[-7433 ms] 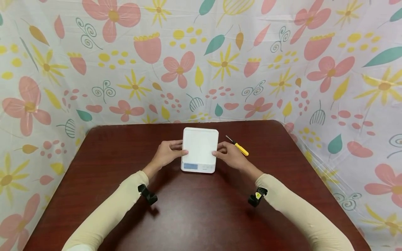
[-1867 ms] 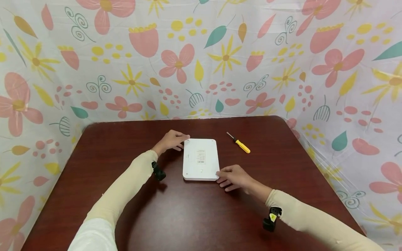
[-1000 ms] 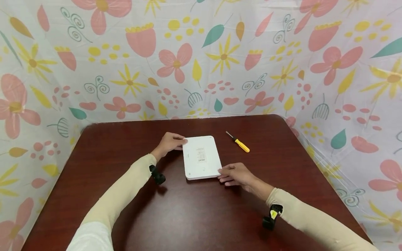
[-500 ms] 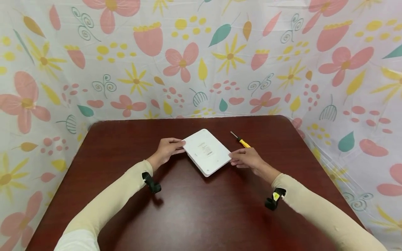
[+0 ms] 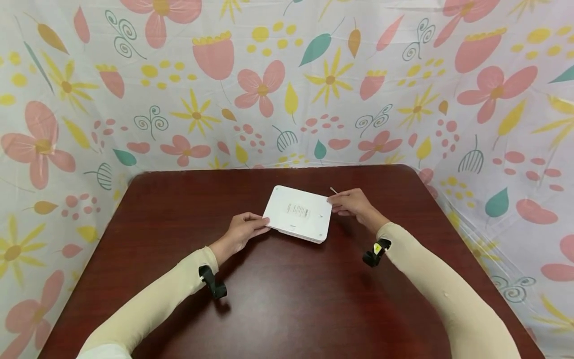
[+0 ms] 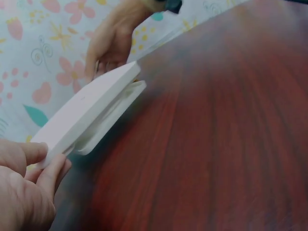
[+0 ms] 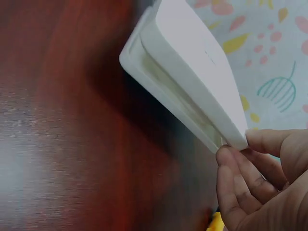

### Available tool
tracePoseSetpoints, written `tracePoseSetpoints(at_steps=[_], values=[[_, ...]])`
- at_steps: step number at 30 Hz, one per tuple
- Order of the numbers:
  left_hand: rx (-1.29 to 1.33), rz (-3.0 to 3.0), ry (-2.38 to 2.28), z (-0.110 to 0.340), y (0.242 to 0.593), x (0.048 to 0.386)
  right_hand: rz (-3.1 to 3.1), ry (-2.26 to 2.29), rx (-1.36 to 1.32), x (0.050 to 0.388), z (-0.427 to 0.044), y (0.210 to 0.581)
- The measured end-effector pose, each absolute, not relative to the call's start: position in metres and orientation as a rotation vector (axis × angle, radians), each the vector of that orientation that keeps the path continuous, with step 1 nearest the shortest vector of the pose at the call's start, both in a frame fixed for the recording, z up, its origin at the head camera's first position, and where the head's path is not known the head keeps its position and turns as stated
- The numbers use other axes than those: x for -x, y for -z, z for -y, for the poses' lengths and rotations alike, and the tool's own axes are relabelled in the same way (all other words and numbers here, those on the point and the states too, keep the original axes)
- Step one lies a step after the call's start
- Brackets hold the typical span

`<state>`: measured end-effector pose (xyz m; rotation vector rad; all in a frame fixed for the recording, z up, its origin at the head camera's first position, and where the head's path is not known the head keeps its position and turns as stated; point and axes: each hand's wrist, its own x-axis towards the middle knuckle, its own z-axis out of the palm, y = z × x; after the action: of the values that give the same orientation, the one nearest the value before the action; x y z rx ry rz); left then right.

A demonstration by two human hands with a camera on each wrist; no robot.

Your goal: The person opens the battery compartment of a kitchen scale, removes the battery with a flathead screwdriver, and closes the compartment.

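A white kitchen scale (image 5: 297, 212) is upside down over the table, its underside with a printed label and small corner feet facing up. My left hand (image 5: 242, 230) pinches its near left corner, thumb on top. At the far right corner my right hand (image 5: 354, 203) pinches it between thumb and fingers. In the left wrist view the scale (image 6: 89, 108) stands tilted, with a gap between its body and the plate below. The right wrist view shows the same gap along the scale's edge (image 7: 192, 91). Its display is hidden.
Behind my right hand lies a screwdriver, mostly covered; its metal shaft (image 5: 333, 190) peeks out, and its yellow handle (image 7: 216, 222) shows in the right wrist view. The dark red wooden table (image 5: 287, 299) ends at a flowered curtain (image 5: 287, 89).
The scale was face up earlier, then turned over. Over the last second it has rotated counterclockwise, my left hand coming nearer and my right hand moving away, over the screwdriver.
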<state>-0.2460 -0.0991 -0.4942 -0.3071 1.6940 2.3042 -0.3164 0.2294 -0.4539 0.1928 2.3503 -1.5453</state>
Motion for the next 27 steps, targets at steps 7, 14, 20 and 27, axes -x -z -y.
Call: tracePoseSetpoints(at_steps=[7, 14, 20, 27], values=[[0.279, -1.642, -2.299, 0.093, 0.493, 0.234, -2.386, 1.521, -0.189, 0.334, -0.226, 0.456], [0.278, -1.646, -2.283, 0.094, 0.497, 0.230, -2.400, 1.483, -0.217, 0.340, -0.219, 0.461], [0.306, -1.647, -2.277, 0.093, 0.502, 0.230, -2.410, 1.476, -0.240, 0.344, -0.216, 0.472], [0.280, -1.660, -2.260, 0.096, 0.505, 0.230, -2.446, 1.410, -0.215, 0.341, -0.213, 0.474]])
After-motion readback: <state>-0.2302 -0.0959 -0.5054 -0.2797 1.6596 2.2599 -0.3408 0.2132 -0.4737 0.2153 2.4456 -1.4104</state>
